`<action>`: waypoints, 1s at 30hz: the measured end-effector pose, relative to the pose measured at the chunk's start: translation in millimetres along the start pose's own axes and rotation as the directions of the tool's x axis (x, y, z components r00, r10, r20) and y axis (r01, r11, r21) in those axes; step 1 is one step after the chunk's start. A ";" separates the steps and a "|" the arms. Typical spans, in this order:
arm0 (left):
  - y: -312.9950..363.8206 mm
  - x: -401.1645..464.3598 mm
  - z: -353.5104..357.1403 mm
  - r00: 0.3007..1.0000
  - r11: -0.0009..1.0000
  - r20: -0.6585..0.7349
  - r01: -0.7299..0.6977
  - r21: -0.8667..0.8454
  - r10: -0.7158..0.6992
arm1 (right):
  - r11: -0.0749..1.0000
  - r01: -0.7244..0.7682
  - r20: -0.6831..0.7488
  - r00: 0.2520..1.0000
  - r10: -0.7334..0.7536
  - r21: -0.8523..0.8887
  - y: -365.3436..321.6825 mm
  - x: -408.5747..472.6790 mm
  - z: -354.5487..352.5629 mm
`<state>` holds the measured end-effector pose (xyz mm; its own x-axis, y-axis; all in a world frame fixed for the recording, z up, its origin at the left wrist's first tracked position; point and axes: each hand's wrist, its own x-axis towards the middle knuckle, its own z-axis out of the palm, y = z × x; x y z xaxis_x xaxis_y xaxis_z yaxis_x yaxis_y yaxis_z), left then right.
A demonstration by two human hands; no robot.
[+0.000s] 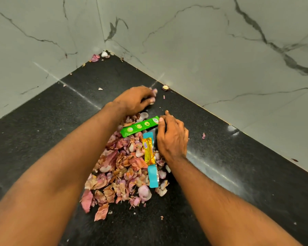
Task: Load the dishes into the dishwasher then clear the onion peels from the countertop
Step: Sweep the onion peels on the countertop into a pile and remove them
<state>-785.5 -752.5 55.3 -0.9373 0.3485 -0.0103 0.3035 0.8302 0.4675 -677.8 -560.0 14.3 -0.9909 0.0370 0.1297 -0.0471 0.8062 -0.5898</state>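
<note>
A: Where do the onion peels (122,167) lie?

B: Most sit heaped in the middle of the black countertop (43,132), between the two forearms. A few strays remain in the far corner (96,57) where the marble walls meet, and one bit (165,87) lies against the right-hand wall edge.

A: And the hands?

B: The left hand (133,101) is at the far end of the heap, fingers curled and pinching a small pale peel at their tips. The right hand (171,137) rests at the heap's right side, fingers loosely bent, thumb touching the end of a green wrapper (140,126); whether it truly grips anything I cannot tell.

A: Anything else mixed in?

B: A yellow and blue wrapper (150,157) lies on the heap.

A: So which step?

B: Gathering peels, I judge; no dishes show here. Next calls for drawing in the corner strays, then cupping both hands under the heap without scattering light flakes.
</note>
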 end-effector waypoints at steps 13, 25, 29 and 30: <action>-88.0 -155.8 -22.0 0.769 0.918 -0.530 0.188 -0.349 -0.359 | 1.000 0.018 0.005 1.000 -0.018 0.004 2.5 -0.9 0.9; -98.0 -146.0 -12.8 0.798 0.919 -0.473 0.250 -0.306 -0.374 | 0.920 0.389 0.325 0.865 -0.383 0.049 2.2 133.5 -15.4; -102.6 -143.0 -9.1 0.785 0.916 -0.484 0.266 -0.300 -0.387 | 0.864 0.480 0.497 0.792 -0.354 -0.151 1.7 163.9 3.6; -103.6 -142.1 -8.5 0.788 0.920 -0.485 0.264 -0.290 -0.379 | 0.900 0.430 0.470 0.809 -0.353 -0.063 -5.3 154.9 2.8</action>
<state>-685.2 -891.7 15.8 -0.9369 -0.2508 0.2434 -0.0176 0.7294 0.6839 -831.5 -560.1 35.3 -0.8440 -0.5328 -0.0616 -0.4609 0.7793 -0.4246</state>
